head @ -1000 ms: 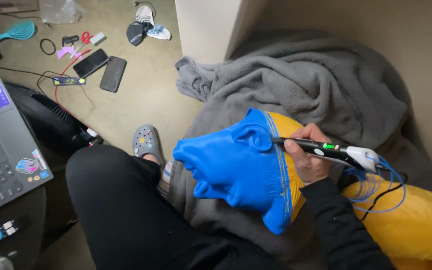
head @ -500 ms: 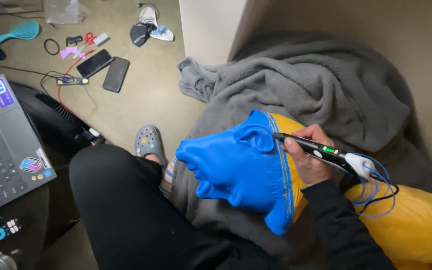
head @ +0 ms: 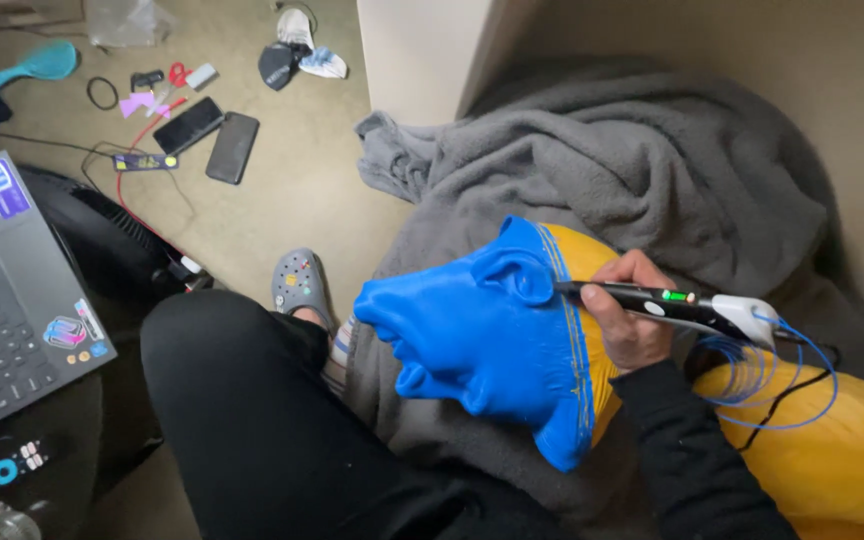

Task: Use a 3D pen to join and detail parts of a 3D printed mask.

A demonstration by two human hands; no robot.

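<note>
One hand visible: right hand (head: 634, 322) clamped around black pen tool (head: 652, 298), long axis 3-to-9 o'clock, tip at 9 touching blue-yellow seam of blue sculpted head (head: 482, 335) on grey blanket (head: 642, 160). Left hand out of view.

Your right hand (head: 632, 320) grips a glossy black plastic pen (head: 652, 298); at its tip, matt ridged blue plastic head (head: 482, 340); beneath, fuzzy grey blanket (head: 632, 170).

Laptop (head: 12, 290) left; mask (head: 482, 335) on blanket (head: 632, 170) right.
</note>
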